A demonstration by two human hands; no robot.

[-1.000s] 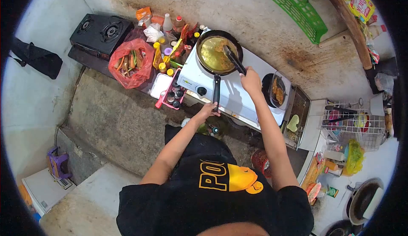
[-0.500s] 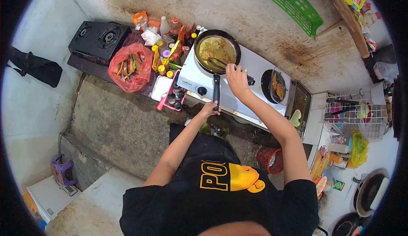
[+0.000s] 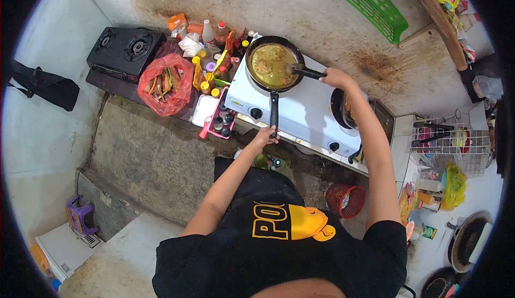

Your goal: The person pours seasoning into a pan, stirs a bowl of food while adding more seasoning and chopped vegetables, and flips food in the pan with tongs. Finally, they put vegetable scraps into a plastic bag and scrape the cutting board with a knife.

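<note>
My left hand [image 3: 265, 137] is closed round the end of the black handle of a frying pan [image 3: 274, 102]. The pan sits on the left side of a white stove [image 3: 308, 107], with yellowish oil and frying pieces [image 3: 272, 62] in it. My right hand [image 3: 338, 78] is closed on the dark handle of a utensil [image 3: 310, 72], whose tip reaches into the right side of the oil. Past my right forearm, a second dark pan [image 3: 338, 104] rests on the stove's right side, partly hidden by the arm.
Left of the stove stand bottles [image 3: 221, 32], a red plastic bag of vegetables [image 3: 165, 85] and a black two-burner stove [image 3: 126, 51]. A red basket [image 3: 351, 201] is below right. A wire rack [image 3: 450, 142] stands at the right.
My right hand has moved right with the utensil, which now enters the pan from the right side. My left hand has stayed on the pan handle.
</note>
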